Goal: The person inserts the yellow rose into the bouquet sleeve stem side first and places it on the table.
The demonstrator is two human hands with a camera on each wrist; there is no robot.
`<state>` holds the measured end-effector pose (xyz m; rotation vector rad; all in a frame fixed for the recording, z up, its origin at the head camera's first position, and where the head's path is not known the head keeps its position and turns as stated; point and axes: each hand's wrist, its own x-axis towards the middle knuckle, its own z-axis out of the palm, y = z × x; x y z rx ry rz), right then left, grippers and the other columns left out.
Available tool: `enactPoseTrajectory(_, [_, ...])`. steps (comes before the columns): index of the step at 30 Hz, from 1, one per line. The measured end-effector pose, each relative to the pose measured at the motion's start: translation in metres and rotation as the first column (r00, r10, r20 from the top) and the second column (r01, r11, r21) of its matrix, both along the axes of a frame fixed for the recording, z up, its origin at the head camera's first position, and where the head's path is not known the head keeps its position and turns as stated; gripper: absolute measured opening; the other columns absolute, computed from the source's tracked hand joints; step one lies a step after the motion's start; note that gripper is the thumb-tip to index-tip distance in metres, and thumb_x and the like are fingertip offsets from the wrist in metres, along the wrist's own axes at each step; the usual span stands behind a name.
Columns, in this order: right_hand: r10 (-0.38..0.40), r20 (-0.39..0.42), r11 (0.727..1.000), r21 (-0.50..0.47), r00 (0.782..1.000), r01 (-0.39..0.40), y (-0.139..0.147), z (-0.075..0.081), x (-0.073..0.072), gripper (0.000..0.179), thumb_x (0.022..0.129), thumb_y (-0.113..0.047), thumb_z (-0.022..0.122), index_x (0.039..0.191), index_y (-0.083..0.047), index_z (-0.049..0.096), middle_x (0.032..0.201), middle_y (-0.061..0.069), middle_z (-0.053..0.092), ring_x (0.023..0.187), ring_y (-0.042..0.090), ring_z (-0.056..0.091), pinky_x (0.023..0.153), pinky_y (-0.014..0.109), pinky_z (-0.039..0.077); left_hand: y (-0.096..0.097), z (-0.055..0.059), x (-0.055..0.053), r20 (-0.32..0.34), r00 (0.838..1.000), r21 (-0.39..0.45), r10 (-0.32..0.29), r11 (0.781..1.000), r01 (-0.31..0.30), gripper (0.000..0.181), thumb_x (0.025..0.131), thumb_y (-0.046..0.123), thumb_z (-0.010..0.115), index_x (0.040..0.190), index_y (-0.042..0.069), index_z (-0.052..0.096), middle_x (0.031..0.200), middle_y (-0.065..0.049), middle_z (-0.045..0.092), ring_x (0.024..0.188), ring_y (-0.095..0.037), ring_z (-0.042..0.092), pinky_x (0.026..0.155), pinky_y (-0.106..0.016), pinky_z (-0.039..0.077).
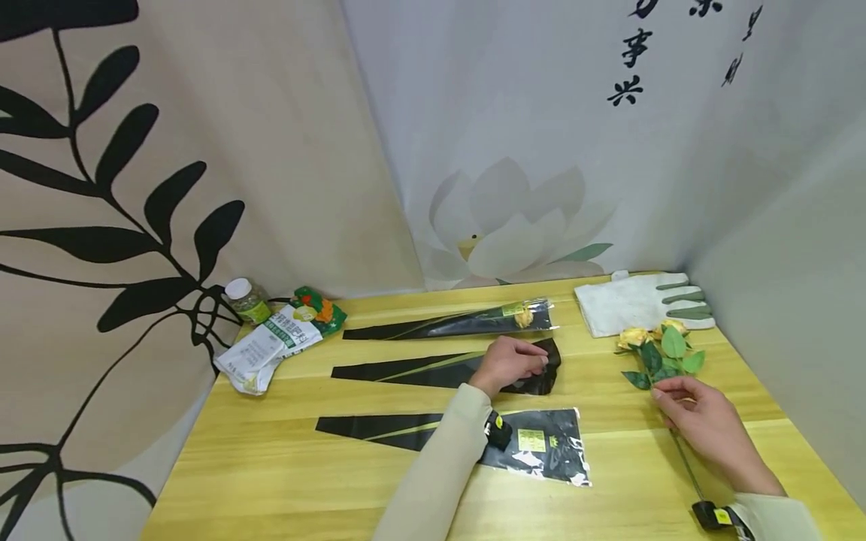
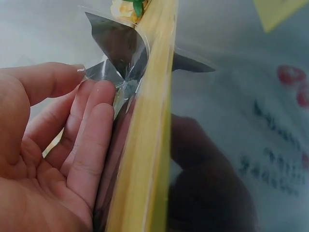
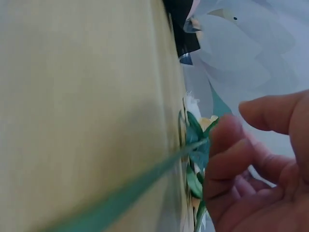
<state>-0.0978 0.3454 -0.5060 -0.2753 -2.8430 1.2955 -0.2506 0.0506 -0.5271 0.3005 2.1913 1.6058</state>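
Note:
My left hand is at the wide mouth of the middle black flower sleeve, pinching the film at its edge between thumb and fingertips. Close to the roses on the right is my right hand, beside their stem just below the leaves. In the right wrist view its fingers are loosely bent, the thumb stands apart from them, and the green stem passes alongside. Yellow blooms and green leaves lie beyond the fingertips.
Behind the middle sleeve lies a sleeve with a yellow rose; nearer is a flat black sleeve under the left forearm. White gloves rest at the back right. A jar and a white-green packet stand at the back left.

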Motion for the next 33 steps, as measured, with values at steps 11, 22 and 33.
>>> enactPoseTrajectory(11, [0.125, 0.15, 0.992, 0.014, 0.981, -0.129, 0.019, -0.005, 0.014, 0.053, 0.108, -0.03, 0.064, 0.141, 0.011, 0.054, 0.099, 0.01, 0.068, 0.066, 0.013, 0.063, 0.056, 0.029, 0.055, 0.001, -0.004, 0.002, -0.001, 1.0, -0.001, 0.01, 1.0, -0.01, 0.009, 0.094, 0.02, 0.081, 0.1, 0.021, 0.087, 0.084, 0.004, 0.079, 0.079, -0.01, 0.074, 0.076, -0.03, 0.065])
enactPoseTrajectory(22, [0.149, 0.26, 0.988, -0.002, 0.954, -0.154, 0.023, -0.009, 0.013, 0.034, 0.098, -0.023, 0.078, 0.115, 0.004, 0.064, 0.083, 0.005, 0.066, 0.06, 0.015, 0.062, 0.051, 0.03, 0.056, 0.0, -0.006, 0.002, 0.01, 1.0, 0.029, -0.001, 1.0, 0.001, 0.011, 0.095, 0.019, 0.081, 0.103, 0.018, 0.087, 0.088, 0.002, 0.079, 0.08, -0.012, 0.075, 0.078, -0.03, 0.065])
enactPoseTrajectory(33, [0.216, 0.29, 0.976, -0.072, 0.932, -0.204, 0.022, -0.001, 0.01, 0.027, 0.102, -0.027, 0.072, 0.105, 0.0, 0.067, 0.076, 0.005, 0.065, 0.056, 0.014, 0.06, 0.049, 0.032, 0.057, 0.0, -0.001, 0.0, 0.014, 1.0, 0.0, -0.007, 1.0, 0.007, 0.011, 0.095, 0.02, 0.081, 0.104, 0.021, 0.086, 0.098, 0.007, 0.08, 0.085, -0.01, 0.076, 0.08, -0.032, 0.065])
